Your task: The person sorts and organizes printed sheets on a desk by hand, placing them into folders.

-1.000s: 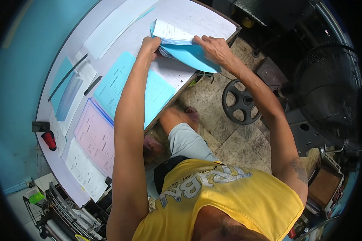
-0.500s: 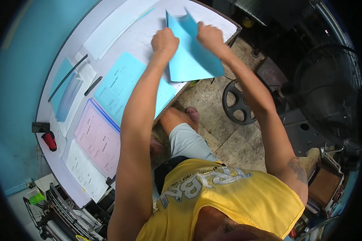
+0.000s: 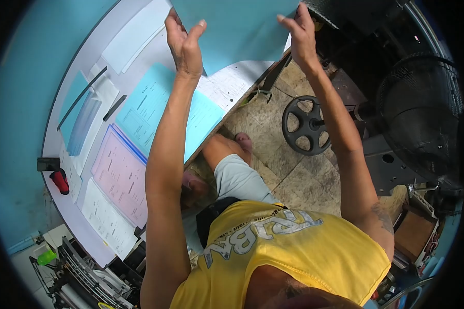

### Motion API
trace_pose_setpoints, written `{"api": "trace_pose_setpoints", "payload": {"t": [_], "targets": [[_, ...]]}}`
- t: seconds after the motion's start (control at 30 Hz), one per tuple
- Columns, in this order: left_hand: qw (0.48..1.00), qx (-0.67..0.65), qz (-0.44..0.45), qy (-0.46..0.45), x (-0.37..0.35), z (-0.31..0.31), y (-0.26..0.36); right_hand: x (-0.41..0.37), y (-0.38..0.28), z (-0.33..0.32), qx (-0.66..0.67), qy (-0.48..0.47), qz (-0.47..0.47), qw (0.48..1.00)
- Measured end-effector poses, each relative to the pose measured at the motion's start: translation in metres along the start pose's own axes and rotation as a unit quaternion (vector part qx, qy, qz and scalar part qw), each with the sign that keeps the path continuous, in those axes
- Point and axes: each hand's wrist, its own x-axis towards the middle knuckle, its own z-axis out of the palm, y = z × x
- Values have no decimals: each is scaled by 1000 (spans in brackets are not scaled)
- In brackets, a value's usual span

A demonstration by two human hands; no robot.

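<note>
A stack of blue paper sheets (image 3: 237, 33) is raised over the far end of the table, its upper part cut off by the frame's edge. My left hand (image 3: 185, 49) grips its left side, thumb on the near face and fingers mostly hidden behind. On the opposite side, my right hand (image 3: 301, 33) holds the edge, with its thumb tip at the paper. Below my left hand and forearm lies a pile of printed blue forms (image 3: 149, 98), partly covered by the arm.
Pink printed forms (image 3: 119, 172) and white printed forms (image 3: 108, 216) lie along the table (image 3: 242, 77). Farther left are white paper (image 3: 134, 38), a black strip (image 3: 82, 98) and a red-and-black object (image 3: 60, 181). A black handwheel (image 3: 307, 125) and a fan (image 3: 420, 118) stand at right.
Both hands have moved farther apart and toward the top of the view. The blue sheets, curved and upright before, now spread flatter and wider between them.
</note>
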Motion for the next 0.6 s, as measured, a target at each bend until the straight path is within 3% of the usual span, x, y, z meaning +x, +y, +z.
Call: {"api": "trace_pose_setpoints", "payload": {"t": [0.03, 0.13, 0.17, 0.23, 0.3, 0.37, 0.43, 0.53, 0.57, 0.6], "targets": [[1000, -4, -3, -10, 0, -7, -13, -4, 8, 2, -6, 1, -47, 999], [988, 116, -26, -102, 6, -23, -28, -1, 15, 1, -57, 23, -2, 998], [987, 127, -19, -100, 8, -21, -24, 4, 19, 1, -48, 19, -49, 997], [984, 151, -4, -94, 15, -16, -9, 6, -1, 7, -22, 28, -54, 998], [992, 69, 40, -99, 10, -10, -2, 7, 0, 8, -18, 37, -96, 995], [993, 34, 3, -112, 11, -11, -8, -8, 23, -2, -82, 12, -32, 996], [983, 50, -122, -128, 6, -26, -33, -23, 48, -11, -126, -37, 6, 991], [976, 162, -135, -47, 16, -6, -17, -36, 69, -12, -147, 27, -4, 989], [976, 129, -175, -6, 17, -1, -17, -39, 67, -15, -176, 55, 80, 980], [972, 94, -212, 39, 19, 5, -17, -43, 66, -14, -69, 49, 155, 984]]}}
